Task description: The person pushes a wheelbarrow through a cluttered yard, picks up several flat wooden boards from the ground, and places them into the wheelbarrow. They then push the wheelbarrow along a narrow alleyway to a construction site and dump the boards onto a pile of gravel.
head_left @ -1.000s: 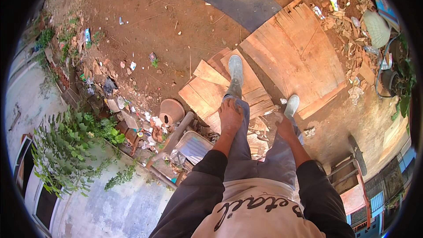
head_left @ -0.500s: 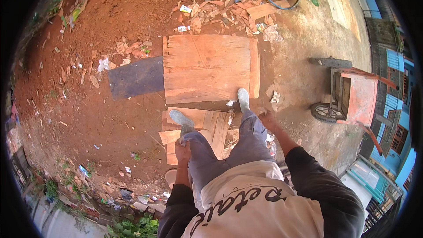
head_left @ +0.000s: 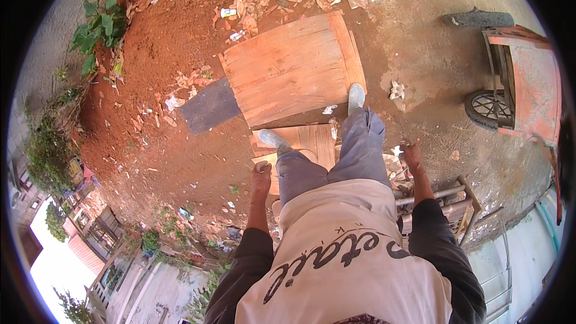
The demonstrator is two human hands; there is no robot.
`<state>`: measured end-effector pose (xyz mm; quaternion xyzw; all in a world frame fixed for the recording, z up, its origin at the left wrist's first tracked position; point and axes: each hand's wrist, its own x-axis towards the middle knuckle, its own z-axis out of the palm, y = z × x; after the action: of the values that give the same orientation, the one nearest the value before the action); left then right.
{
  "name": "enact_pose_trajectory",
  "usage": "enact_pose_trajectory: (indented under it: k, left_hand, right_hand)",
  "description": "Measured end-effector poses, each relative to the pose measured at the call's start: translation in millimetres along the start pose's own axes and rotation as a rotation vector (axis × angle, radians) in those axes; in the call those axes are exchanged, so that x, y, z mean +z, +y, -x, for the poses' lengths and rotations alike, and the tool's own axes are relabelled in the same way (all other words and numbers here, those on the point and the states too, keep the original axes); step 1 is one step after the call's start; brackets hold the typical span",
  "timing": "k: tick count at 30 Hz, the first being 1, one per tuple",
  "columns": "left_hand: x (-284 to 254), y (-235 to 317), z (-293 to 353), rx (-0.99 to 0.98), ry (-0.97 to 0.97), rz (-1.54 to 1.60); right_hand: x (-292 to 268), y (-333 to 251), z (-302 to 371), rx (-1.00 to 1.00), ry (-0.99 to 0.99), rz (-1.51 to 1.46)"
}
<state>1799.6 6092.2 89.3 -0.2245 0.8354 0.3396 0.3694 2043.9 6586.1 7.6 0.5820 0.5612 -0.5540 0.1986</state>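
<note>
Off my left thigh hangs my left hand (head_left: 261,175), its fingers curled in; I see nothing in it. My right hand (head_left: 411,156) hangs out to the right of my right leg, loosely bent with its fingers a little apart and no object visible in it. Both hands are well above the ground and touch nothing. In front of my feet lies a large orange-brown wooden sheet (head_left: 291,66), with my right boot (head_left: 356,96) at its near right corner. My left boot (head_left: 275,139) is over smaller wooden pieces (head_left: 318,141) nearer to me.
A dark flat panel (head_left: 210,107) lies left of the sheet on reddish soil. On the right stands an orange wheelbarrow-like cart (head_left: 534,81) with a spoked wheel (head_left: 489,107). A frame of poles (head_left: 462,201) is near my right arm. Wood scraps and litter lie beyond the sheet.
My view has turned and shifted, so the wooden sheet looks tilted and the cart sits farther right. My hands have swung outward from my legs; the pole frame shows more fully on the right.
</note>
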Motion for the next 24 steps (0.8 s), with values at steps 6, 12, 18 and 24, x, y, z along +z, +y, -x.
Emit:
enact_pose_trajectory:
  k: [6,12,18,24]
  left_hand:
    - [46.7,111.7,15.8,0.111,-0.121,0.055]
    - [35.6,110.5,9.4,0.159,-0.047,0.079]
    - [-12.6,45.3,-10.3,0.067,0.023,0.193]
    - [-60.2,-44.0,-38.9,-0.036,0.208,0.737]
  right_hand:
    - [-107.0,1.4,-5.6,-0.017,-0.042,-0.226]
    - [-84.6,-32.4,-1.0,0.034,-0.018,-0.104]
    - [5.1,-119.7,1.1,-0.001,-0.136,0.159]
    - [119.0,-249.2,9.3,-0.108,-0.23,0.424]
